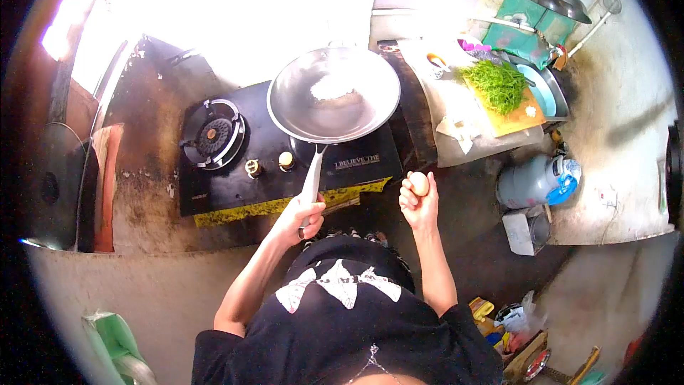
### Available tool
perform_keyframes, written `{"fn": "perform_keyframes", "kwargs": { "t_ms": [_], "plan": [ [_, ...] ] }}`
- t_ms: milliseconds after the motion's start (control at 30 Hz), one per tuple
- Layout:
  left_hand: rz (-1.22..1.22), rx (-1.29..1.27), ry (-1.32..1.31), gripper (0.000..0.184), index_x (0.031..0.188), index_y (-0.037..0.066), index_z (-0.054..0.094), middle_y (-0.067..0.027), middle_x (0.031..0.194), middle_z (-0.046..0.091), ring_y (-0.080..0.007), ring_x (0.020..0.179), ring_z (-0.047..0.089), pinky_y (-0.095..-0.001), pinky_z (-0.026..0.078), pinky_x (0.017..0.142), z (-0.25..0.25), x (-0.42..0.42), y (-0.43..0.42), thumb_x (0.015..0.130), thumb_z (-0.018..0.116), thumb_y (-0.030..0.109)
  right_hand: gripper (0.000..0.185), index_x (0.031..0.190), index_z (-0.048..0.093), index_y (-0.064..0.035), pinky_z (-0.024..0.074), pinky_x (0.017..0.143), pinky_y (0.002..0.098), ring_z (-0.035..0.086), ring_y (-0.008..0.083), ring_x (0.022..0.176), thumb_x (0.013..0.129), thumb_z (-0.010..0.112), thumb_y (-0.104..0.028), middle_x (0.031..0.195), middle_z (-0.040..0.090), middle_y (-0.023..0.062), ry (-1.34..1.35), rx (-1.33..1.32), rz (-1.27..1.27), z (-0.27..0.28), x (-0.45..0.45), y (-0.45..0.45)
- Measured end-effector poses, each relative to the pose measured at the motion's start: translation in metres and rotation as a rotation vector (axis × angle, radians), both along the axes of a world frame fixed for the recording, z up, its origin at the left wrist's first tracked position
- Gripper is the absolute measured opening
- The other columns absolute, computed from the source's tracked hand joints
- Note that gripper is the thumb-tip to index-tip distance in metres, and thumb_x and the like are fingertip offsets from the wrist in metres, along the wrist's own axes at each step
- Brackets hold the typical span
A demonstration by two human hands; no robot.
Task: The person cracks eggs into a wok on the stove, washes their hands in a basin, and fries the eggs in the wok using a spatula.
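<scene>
My left hand [305,218] is wrapped round the pale handle of a wide metal wok [285,110]. The wok rests over the right side of a black two-burner gas stove [363,151], and bright light glares off its inside. In my right hand [422,203], raised to the right of the wok handle, an egg [419,184] is held with the fingers curled about it. The egg is apart from the wok.
An uncovered burner [212,134] is at the left of the stove. Chopped greens [495,85] lie on a cutting board [509,125] to the right. A grey gas cylinder [524,182] stands below the counter. Bags and boxes clutter the lower right floor.
</scene>
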State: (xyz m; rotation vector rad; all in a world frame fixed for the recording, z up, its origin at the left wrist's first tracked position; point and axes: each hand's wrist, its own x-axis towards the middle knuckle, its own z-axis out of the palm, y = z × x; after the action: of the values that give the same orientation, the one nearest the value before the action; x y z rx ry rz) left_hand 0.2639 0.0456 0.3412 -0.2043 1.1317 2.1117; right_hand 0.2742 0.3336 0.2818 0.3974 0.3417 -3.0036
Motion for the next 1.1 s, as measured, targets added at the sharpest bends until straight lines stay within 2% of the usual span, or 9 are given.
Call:
{"fn": "perform_keyframes", "kwargs": {
  "t_ms": [433, 500, 633, 767, 933, 1100],
  "plan": [
    [-0.031, 0.083, 0.033, 0.019, 0.095, 0.003, 0.046, -0.0001, 0.051, 0.039, -0.0088, 0.032, 0.034, -0.0238, 0.024, 0.029, -0.03, -0.01, -0.002, 0.083, 0.059, 0.012, 0.046, 0.103, 0.05, 0.0007, 0.0276, 0.036, 0.0183, 0.035, 0.0078, 0.044, 0.092, 0.043, -0.043, 0.076, 0.05, 0.009, 0.007, 0.054, 0.116, 0.02, 0.001, -0.014],
    [-0.042, 0.05, 0.03, 0.02, 0.097, 0.003, 0.047, -0.0001, 0.051, 0.039, -0.0085, 0.032, 0.034, -0.0233, 0.024, 0.029, -0.032, -0.012, -0.002, 0.083, 0.059, 0.012, 0.047, 0.106, 0.05, 0.0015, 0.0282, 0.036, 0.0184, 0.036, 0.0077, 0.044, 0.093, 0.042, -0.043, 0.086, 0.056, 0.014, 0.017, 0.071, 0.124, 0.022, 0.001, -0.016],
    [-0.043, 0.017, 0.056, 0.022, 0.098, 0.003, 0.047, 0.0, 0.051, 0.039, -0.008, 0.032, 0.033, -0.0226, 0.024, 0.029, -0.036, -0.013, -0.003, 0.083, 0.059, 0.014, 0.052, 0.112, 0.049, 0.0031, 0.0293, 0.037, 0.0177, 0.038, 0.0071, 0.046, 0.093, 0.04, -0.044, 0.094, 0.059, 0.0175, 0.004, 0.084, 0.139, 0.031, 0.003, -0.024],
    [-0.023, 0.046, 0.074, 0.033, 0.105, 0.002, 0.046, -0.002, 0.054, 0.044, -0.0112, 0.036, 0.04, -0.0239, 0.029, 0.031, -0.035, -0.012, -0.002, 0.084, 0.06, 0.023, 0.055, 0.115, 0.048, 0.0047, 0.0316, 0.039, 0.0191, 0.04, 0.0089, 0.049, 0.092, 0.041, -0.045, 0.094, 0.06, 0.0162, 0.039, 0.099, 0.171, 0.042, 0.007, -0.029],
    [0.022, 0.074, 0.072, 0.04, 0.109, 0.002, 0.046, -0.0047, 0.061, 0.051, -0.0152, 0.042, 0.047, -0.0262, 0.036, 0.035, -0.039, -0.012, -0.003, 0.085, 0.059, 0.031, 0.051, 0.121, 0.043, 0.0059, 0.0359, 0.044, 0.0198, 0.044, 0.0102, 0.055, 0.09, 0.05, -0.033, 0.097, 0.058, 0.0159, 0.108, 0.105, 0.238, 0.036, 0.008, -0.031],
    [0.047, -0.218, 0.15, 0.047, 0.111, 0.001, 0.043, -0.0056, 0.069, 0.056, -0.014, 0.046, 0.053, -0.0254, 0.044, 0.039, -0.042, -0.006, -0.007, 0.083, 0.062, 0.033, 0.047, 0.123, 0.043, 0.0043, 0.0357, 0.044, 0.019, 0.044, 0.0097, 0.056, 0.091, 0.049, -0.03, 0.098, 0.059, 0.0149, 0.125, 0.118, 0.261, 0.036, 0.01, -0.033]
  ]
}}
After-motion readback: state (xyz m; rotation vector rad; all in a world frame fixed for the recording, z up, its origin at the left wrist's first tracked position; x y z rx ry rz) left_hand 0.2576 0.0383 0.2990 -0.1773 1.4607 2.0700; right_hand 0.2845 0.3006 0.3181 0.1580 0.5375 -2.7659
